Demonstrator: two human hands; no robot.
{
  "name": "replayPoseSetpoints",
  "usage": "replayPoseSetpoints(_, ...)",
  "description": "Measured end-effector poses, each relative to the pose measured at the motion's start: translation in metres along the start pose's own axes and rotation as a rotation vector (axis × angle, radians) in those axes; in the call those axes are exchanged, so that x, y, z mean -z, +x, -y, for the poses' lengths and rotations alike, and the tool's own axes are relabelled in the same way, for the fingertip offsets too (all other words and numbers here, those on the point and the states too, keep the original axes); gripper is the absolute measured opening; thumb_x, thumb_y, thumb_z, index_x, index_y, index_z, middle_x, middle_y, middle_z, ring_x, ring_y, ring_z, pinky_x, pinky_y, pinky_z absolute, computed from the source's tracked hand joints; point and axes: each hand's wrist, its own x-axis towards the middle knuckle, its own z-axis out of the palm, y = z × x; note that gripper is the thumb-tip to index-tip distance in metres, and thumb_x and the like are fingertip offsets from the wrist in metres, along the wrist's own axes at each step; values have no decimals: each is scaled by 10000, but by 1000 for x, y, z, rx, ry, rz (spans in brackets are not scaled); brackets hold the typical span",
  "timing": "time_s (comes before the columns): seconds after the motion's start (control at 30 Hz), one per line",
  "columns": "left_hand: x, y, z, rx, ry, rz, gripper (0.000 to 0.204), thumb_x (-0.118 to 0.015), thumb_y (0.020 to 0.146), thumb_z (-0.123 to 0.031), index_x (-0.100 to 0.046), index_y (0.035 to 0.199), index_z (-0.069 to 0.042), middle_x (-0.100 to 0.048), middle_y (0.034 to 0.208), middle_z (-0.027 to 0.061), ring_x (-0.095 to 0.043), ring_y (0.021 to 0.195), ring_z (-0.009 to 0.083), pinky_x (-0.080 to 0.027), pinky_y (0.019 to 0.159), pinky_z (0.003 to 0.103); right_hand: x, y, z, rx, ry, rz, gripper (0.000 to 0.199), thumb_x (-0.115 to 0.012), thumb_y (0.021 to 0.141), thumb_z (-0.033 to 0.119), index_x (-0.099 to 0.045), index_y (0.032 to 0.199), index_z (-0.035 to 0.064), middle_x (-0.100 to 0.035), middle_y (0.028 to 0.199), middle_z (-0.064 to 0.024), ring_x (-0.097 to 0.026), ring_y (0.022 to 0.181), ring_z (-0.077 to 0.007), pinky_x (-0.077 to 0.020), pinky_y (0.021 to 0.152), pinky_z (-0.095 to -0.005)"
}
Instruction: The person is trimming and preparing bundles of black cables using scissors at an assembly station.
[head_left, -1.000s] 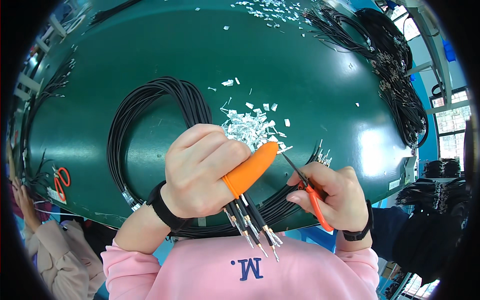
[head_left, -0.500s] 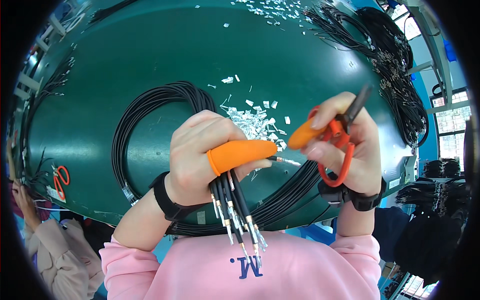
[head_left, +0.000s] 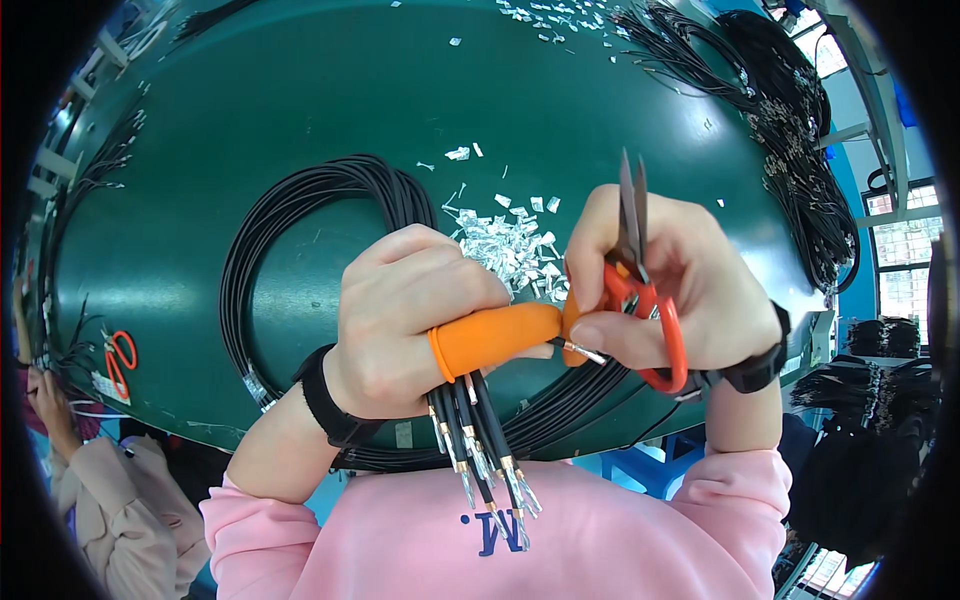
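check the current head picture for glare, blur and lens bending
In the head view, pale glare lies on the green table, whose near edge bows; in the head view, the window at right looks bright and a black surround swallows the corners; in the head view, the blades of the held scissors look reasonably sharp.

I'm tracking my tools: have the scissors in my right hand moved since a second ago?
Yes: against the silvery scrap pile, the scissors in your right hand have shifted rightward and farther away from you.
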Motion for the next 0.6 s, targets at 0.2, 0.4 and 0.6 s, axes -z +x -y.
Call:
replayPoseSetpoints(0.2, 2, -1, -5, -8, 29, 2, 255, -776, 601, -222, -632, 749, -72, -525, 631, -11, -502, 515, 159, -392, 544, 287, -8, -9, -17, -193, 377, -42, 221, -642, 747, 13, -478, 894, 30, -567, 748, -38, -562, 603, -56, -457, 526, -165)
replayPoseSetpoints(0.4, -2, -1, 0, -19, 30, -98, 242, -709, 590, -144, -679, 828, -107, -540, 674, -11, -505, 514, 141, -396, 527, 262, -20, -18, -27, -125, 385, -154, 320, -721, 709, 40, -474, 913, 37, -551, 742, -34, -563, 557, -77, -465, 500, -179)
replayPoseSetpoints(0.6, -1, 0, -4, 56, 52, -33, 209, -761, 621, -119, -612, 739, -34, -508, 609, 32, -482, 508, 186, -369, 474, 275, -21, -26, -45, 361, -92, -454, 426, -727, 641, -69, -495, 980, 45, -543, 921, -66, -533, 702, -98, -434, 610, -210)
